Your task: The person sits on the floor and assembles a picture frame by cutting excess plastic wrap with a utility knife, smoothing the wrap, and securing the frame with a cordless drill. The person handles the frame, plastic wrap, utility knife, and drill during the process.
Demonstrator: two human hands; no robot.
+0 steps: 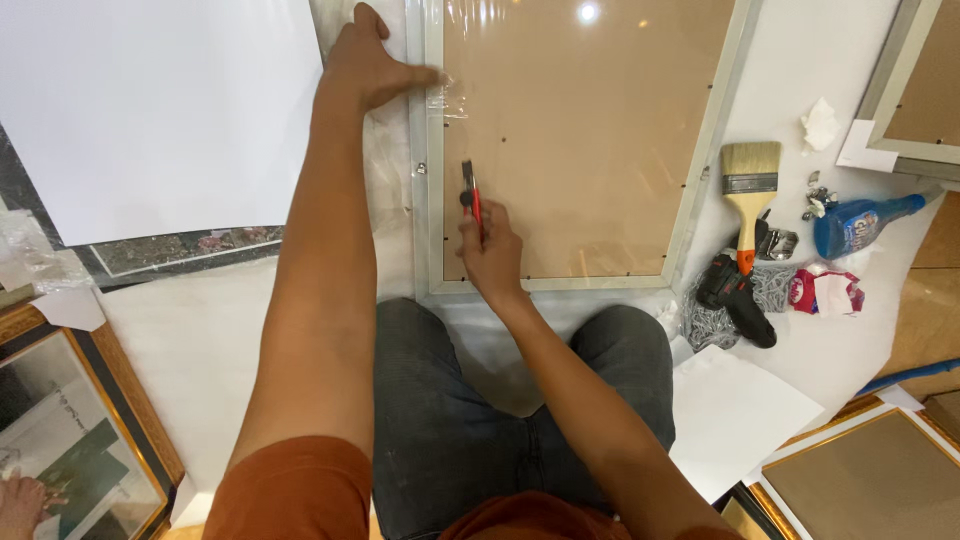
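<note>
head view: the right hand [492,252] grips a red-and-black utility knife [470,200] at the silver-framed brown backing board [590,140], clear film uncut toward twelve o'clock, while the open left hand [372,62] presses its eleven o'clock corner.

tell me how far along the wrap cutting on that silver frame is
Done: clear plastic wrap looks loose and crinkled at the upper left corner of the silver-edged frame with brown backing. In hand: the right hand holds a red and black utility knife near the left edge, while the left hand presses that corner. Left: glossy film seems to cover the rest.
</note>
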